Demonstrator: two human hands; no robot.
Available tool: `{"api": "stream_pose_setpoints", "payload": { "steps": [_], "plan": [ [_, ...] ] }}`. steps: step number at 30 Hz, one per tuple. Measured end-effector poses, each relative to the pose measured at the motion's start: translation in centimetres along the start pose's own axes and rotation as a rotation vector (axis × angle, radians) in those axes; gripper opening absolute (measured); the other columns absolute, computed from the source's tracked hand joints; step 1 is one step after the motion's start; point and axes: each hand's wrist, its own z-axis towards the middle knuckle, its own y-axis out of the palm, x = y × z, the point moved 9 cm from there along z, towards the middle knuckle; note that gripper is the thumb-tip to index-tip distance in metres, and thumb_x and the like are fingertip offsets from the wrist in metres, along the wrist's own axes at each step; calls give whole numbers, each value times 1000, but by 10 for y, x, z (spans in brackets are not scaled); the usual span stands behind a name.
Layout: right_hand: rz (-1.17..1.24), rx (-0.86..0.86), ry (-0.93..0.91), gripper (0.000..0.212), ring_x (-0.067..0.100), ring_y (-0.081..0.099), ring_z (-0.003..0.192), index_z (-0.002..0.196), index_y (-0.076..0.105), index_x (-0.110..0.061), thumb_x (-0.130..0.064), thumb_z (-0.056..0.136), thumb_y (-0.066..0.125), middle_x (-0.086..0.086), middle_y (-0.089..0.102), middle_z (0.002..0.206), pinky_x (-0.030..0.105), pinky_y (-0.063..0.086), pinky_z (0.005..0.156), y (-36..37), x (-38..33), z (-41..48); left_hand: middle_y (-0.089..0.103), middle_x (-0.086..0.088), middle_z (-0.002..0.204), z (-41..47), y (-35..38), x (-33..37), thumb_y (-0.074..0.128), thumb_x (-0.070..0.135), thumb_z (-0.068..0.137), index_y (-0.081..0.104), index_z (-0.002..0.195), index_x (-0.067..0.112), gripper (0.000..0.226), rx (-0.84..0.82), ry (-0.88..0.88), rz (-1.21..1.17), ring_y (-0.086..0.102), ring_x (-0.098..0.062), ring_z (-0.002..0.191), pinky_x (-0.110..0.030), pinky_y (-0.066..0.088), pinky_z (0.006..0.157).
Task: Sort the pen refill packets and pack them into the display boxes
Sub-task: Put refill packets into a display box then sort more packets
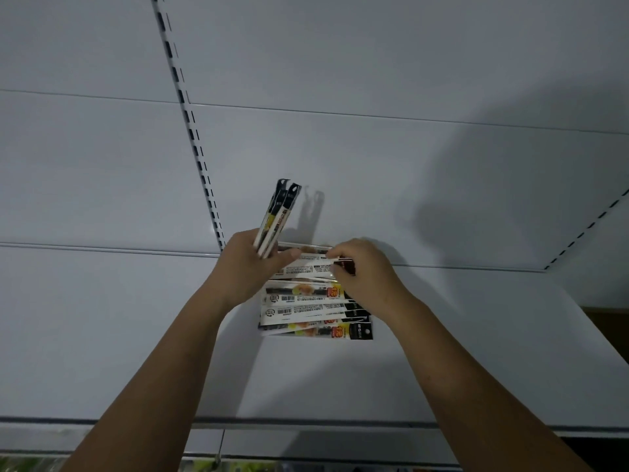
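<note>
Several long pen refill packets [316,310] lie fanned flat on a white shelf [340,376], white with black header ends at the right. My left hand [252,267] is shut on a small bundle of packets [277,216] held upright, black headers pointing up. My right hand [366,270] pinches the black end of one packet [311,262] at the top of the pile; my left thumb rests on its other end. No display box is visible.
The shelf's white back panel [374,165] rises behind the pile, with a slotted upright rail [195,148] at left and another [585,229] at right. The shelf's front edge [306,424] runs across below my forearms.
</note>
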Motion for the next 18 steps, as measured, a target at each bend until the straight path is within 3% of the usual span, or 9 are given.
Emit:
{"api": "stream_pose_setpoints", "payload": {
  "steps": [2,5,9,18],
  "plan": [
    [-110,-86,4,29,18,52,123,127,69,-27,-27,98,68,-6,66,124,45,42,107,16,4,0,50,7,56,1,-5,-6,74,41,94,51,68,12,45,46,8,12,45,-3,51,-18,39,54],
    [-183,-80,-2,32,19,47,127,130,68,-28,-31,99,67,-6,64,128,44,38,107,21,1,3,50,12,53,-3,-11,-20,68,36,99,53,72,11,41,112,-60,-59,47,-1,50,-17,37,54],
    [-256,-101,-8,33,19,45,125,131,68,-29,-35,99,67,-5,62,125,42,35,106,22,1,5,51,14,52,-8,-14,-30,67,33,100,55,73,7,39,127,-88,-69,46,-2,49,-28,38,58],
    [-56,-131,12,28,12,58,99,123,73,-22,-20,96,73,-9,58,103,31,49,94,14,4,3,49,14,52,-12,-13,-31,68,32,99,51,68,18,38,111,-67,-31,43,-4,48,-28,35,57]
  ]
}}
